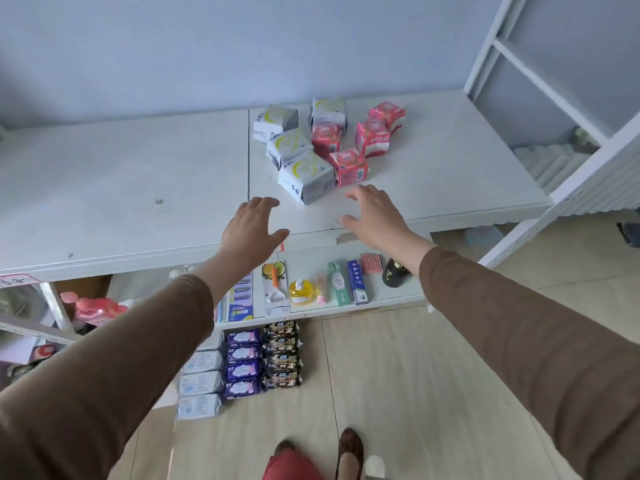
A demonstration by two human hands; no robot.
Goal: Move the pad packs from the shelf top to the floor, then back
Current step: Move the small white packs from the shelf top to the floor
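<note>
Head view: we held both hands, left point(250, 226) and right point(374, 216), spread and empty, flanking the nearest white-and-grey plastic pad pack point(307, 177) just beyond.

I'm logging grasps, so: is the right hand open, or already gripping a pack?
Open. The right hand hovers with fingers spread just short of the nearest pink pack, touching nothing.

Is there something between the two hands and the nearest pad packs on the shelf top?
Nothing visible. The left hand and right hand hover open over bare shelf top. The nearest white pack and pink pack lie just beyond the fingers.
</note>
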